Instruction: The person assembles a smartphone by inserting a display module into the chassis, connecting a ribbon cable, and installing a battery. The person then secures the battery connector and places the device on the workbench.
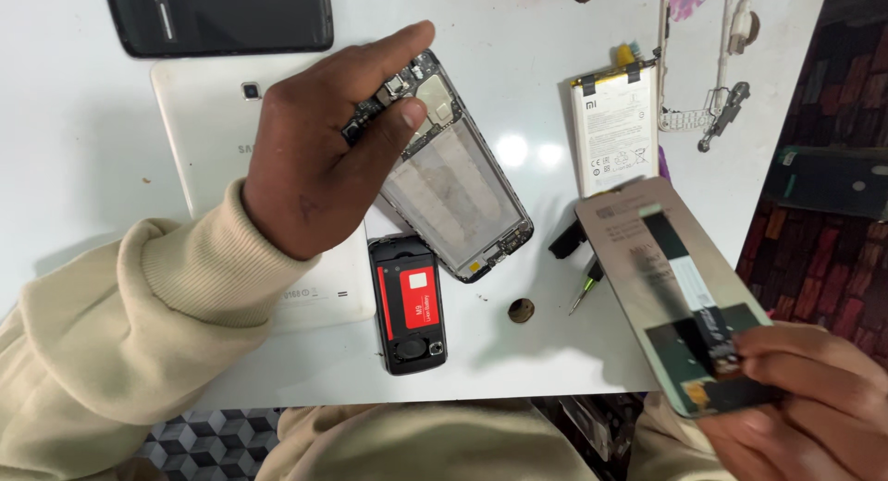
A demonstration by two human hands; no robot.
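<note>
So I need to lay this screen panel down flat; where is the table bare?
Bare white table lies left of the white tablet, below the black back cover. A smaller patch sits between the phone frame and the loose battery. Around the small black phone, round disc and screwdriver it is crowded.

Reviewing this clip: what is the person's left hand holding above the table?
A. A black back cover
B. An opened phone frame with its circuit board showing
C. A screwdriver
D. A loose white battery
B: the left hand has its grip on the top end of an opened phone frame with bare circuitry, while the white battery lies apart on the table.
</note>
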